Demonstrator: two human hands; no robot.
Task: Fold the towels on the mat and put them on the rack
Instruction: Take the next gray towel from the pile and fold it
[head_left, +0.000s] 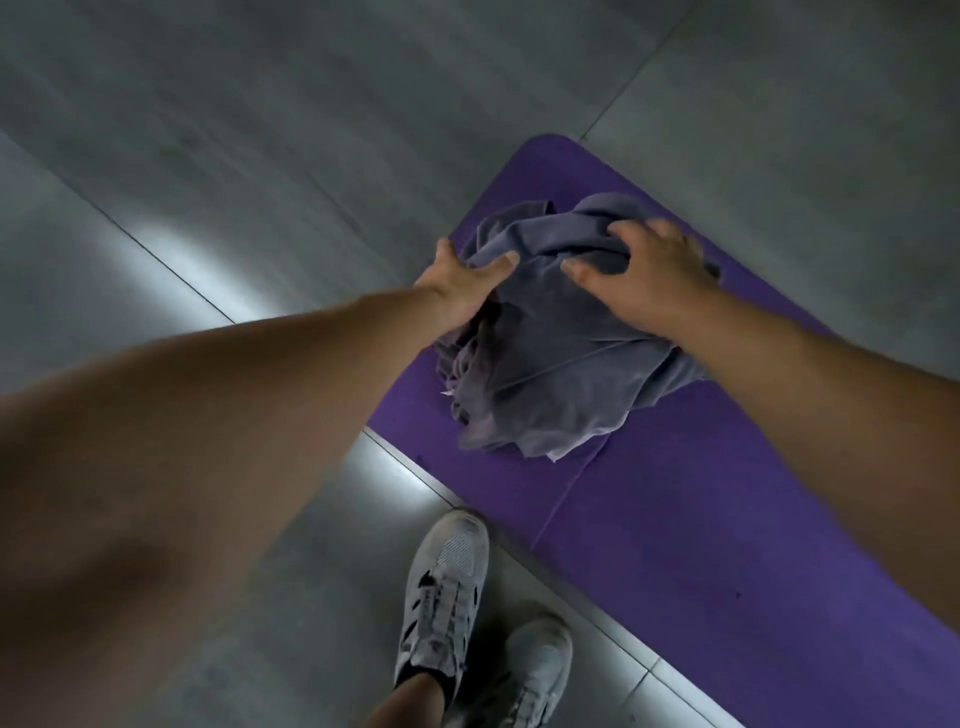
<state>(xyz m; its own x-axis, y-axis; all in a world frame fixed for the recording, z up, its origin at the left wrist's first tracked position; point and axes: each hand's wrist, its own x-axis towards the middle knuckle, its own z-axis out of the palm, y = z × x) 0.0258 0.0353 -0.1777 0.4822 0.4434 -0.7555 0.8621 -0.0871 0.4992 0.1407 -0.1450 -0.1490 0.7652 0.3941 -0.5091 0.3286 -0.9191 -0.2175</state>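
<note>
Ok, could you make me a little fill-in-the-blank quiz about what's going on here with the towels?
1. The gray towels lie crumpled on a ____ mat.
2. The left hand and right hand both grip the ____.
3. The sneakers on the tiled floor are ____.
Missing words: purple; towels; white.

Mat (701, 519), 4 o'clock: solid purple. Towels (545, 374), centre: plain slate grey. Floor (208, 156): grey tiles, dark joint lines. Shoes (447, 587), 6 o'clock: white, black markings; sock (415, 678) black.
</note>
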